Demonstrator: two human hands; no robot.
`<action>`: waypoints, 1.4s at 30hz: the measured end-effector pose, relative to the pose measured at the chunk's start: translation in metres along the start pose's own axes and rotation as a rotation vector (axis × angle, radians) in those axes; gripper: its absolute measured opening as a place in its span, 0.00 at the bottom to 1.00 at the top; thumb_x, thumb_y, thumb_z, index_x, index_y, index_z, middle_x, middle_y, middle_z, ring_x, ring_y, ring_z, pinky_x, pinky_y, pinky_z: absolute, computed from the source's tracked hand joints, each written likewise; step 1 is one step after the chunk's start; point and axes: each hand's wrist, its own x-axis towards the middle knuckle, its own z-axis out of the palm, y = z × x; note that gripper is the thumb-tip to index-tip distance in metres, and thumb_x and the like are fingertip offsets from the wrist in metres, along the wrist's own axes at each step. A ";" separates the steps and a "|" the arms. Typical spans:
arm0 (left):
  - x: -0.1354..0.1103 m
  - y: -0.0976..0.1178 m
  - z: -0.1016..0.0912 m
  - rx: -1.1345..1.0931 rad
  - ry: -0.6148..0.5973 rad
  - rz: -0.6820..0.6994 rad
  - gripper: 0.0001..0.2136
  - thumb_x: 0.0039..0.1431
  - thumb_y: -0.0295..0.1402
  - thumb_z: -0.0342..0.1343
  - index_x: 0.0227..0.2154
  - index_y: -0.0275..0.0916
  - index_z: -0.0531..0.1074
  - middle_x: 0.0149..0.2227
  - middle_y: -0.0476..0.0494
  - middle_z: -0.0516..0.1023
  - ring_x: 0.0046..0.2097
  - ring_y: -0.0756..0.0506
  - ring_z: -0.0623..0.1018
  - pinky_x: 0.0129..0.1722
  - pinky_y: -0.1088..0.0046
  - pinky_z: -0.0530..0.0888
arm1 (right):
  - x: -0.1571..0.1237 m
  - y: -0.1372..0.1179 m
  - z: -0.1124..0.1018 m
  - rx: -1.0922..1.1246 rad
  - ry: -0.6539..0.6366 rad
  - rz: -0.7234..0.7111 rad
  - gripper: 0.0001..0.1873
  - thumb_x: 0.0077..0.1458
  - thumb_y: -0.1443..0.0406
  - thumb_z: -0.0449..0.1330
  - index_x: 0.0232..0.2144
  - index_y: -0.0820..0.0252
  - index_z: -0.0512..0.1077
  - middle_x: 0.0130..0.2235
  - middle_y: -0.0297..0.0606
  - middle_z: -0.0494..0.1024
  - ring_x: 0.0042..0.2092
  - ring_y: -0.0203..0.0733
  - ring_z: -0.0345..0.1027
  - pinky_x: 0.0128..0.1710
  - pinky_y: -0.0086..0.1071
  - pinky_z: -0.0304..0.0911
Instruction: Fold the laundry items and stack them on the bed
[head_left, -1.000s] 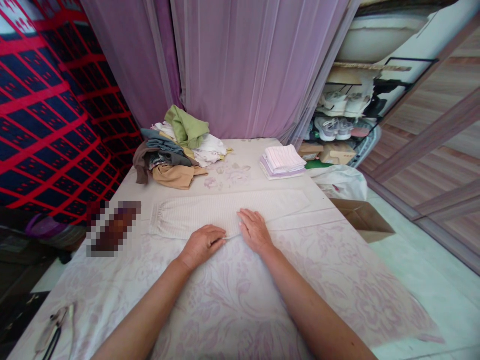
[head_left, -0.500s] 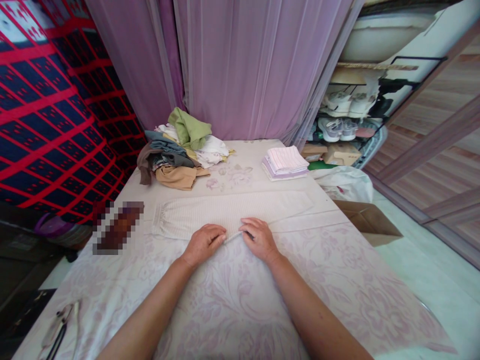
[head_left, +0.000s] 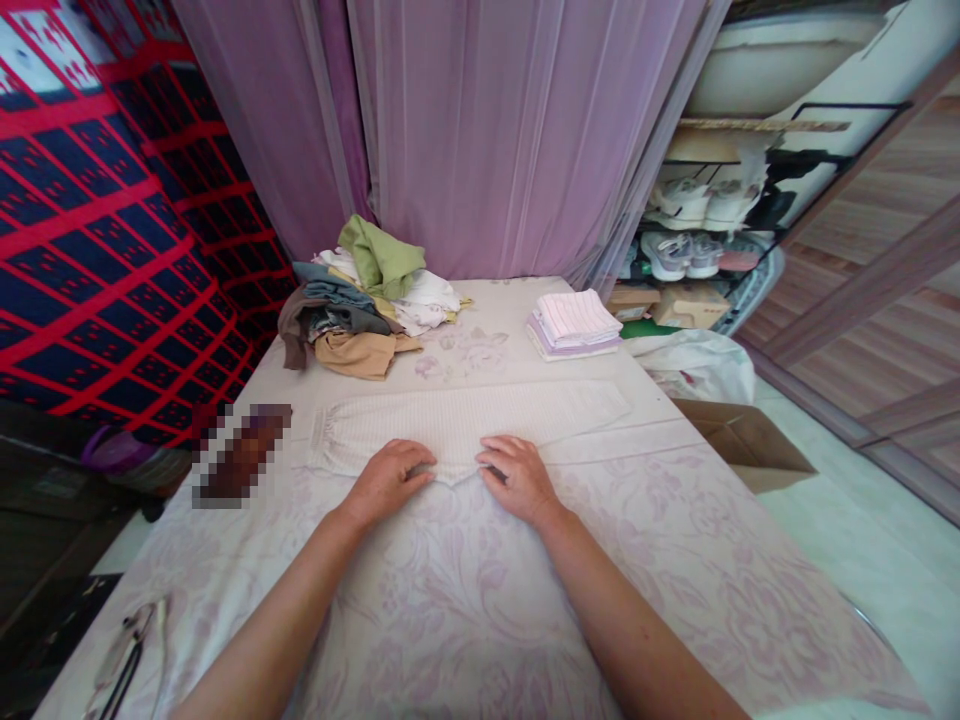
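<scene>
A long cream ribbed garment [head_left: 480, 412] lies flat across the floral sheet [head_left: 465, 600], its gathered end to the left. My left hand [head_left: 384, 482] and my right hand [head_left: 514, 478] rest side by side on its near edge. The fingers of both hands are curled and pinch that edge. Between them the cloth is drawn into a small point toward me.
A heap of loose clothes [head_left: 360, 300] sits at the back left and a folded striped stack [head_left: 574, 322] at the back right. A blurred-out brown object [head_left: 241, 455] lies at the left, and a metal tool [head_left: 124, 650] near the front left corner. A cardboard box [head_left: 739, 440] and a shoe rack [head_left: 690, 230] stand to the right.
My right hand went from lying flat on the garment to curling its fingers on the near edge. Both hands have drawn apart a little, and the edge between them has shifted toward me.
</scene>
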 end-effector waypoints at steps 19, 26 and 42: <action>0.018 0.011 -0.005 0.150 -0.115 -0.073 0.17 0.61 0.41 0.52 0.49 0.41 0.74 0.40 0.41 0.77 0.43 0.42 0.74 0.45 0.65 0.68 | 0.022 -0.004 -0.008 -0.109 0.027 -0.049 0.10 0.60 0.64 0.55 0.36 0.53 0.77 0.37 0.38 0.78 0.40 0.41 0.65 0.39 0.34 0.59; 0.033 0.015 -0.010 0.170 -0.099 -0.116 0.20 0.58 0.43 0.55 0.52 0.44 0.71 0.52 0.41 0.73 0.53 0.40 0.70 0.52 0.62 0.65 | 0.034 -0.007 -0.014 -0.183 0.112 -0.086 0.08 0.59 0.64 0.57 0.37 0.50 0.77 0.38 0.35 0.77 0.40 0.40 0.63 0.38 0.33 0.54; 0.036 0.027 -0.001 -0.011 -0.101 -0.205 0.08 0.58 0.35 0.52 0.29 0.42 0.76 0.30 0.49 0.77 0.33 0.48 0.74 0.31 0.76 0.64 | 0.008 -0.019 -0.015 -0.206 0.098 0.038 0.14 0.63 0.63 0.49 0.40 0.56 0.75 0.31 0.39 0.74 0.36 0.40 0.64 0.37 0.32 0.55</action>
